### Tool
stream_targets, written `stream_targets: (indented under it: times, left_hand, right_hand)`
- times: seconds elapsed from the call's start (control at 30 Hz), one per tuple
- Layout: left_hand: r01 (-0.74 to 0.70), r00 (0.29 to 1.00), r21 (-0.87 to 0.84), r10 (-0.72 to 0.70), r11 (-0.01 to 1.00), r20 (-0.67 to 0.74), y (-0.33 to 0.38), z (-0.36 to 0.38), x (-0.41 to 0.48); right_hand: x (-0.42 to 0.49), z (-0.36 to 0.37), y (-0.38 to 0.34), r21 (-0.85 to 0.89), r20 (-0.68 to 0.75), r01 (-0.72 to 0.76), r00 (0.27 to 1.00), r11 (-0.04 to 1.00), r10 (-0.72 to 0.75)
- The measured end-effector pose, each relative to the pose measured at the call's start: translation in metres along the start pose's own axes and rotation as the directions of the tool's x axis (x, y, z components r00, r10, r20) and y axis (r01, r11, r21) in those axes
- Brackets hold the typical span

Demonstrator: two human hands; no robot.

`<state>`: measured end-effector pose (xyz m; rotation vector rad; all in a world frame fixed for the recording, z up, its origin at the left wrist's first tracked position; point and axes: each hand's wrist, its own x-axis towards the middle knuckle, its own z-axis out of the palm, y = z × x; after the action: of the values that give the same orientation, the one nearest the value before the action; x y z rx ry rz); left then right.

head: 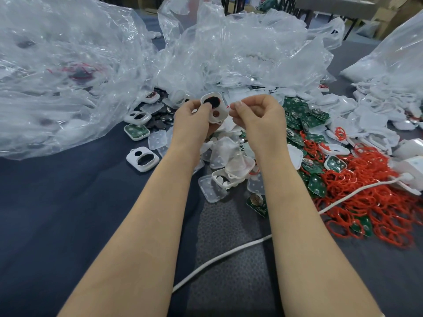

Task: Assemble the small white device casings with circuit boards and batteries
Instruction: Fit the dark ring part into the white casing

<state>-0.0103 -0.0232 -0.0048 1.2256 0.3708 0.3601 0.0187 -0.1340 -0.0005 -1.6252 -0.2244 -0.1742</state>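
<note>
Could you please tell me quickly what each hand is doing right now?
Left hand: grips the white casing.
Right hand: fingertips pinched together; contents cannot be told.

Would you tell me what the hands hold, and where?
The left hand grips a white casing by its left side, thumb on its black insert; what the right hand pinches, if anything, cannot be told.

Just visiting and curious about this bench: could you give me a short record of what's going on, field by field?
left hand: holds a white casing, thumb on its black insert
right hand: fingers curled beside the casing; contents unclear
right of hands: green circuit boards, red rings
behind: clear plastic bags
foreground: white cable on the table
</note>
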Motion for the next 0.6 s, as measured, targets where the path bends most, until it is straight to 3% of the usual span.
stream_targets:
  times: [0.3,0.43,0.6]
  left_hand:
    - [-0.019,1.000,0.004,0.019,1.000,0.020,0.000,-0.001,-0.001]
    - [-0.017,1.000,-0.009,0.017,1.000,0.003,0.001,0.000,-0.002]
    - [-0.011,1.000,-0.019,0.011,1.000,-0.005,0.001,0.000,-0.002]
  right_hand:
    - [-0.008,0.009,0.000,-0.320,0.072,0.213,0.977,0.923,-0.200]
    - [-0.010,0.010,-0.002,-0.248,-0.034,0.216,0.972,0.944,-0.231]
    - [-0.005,0.006,-0.001,-0.034,-0.032,0.056,0.998,0.998,-0.057]
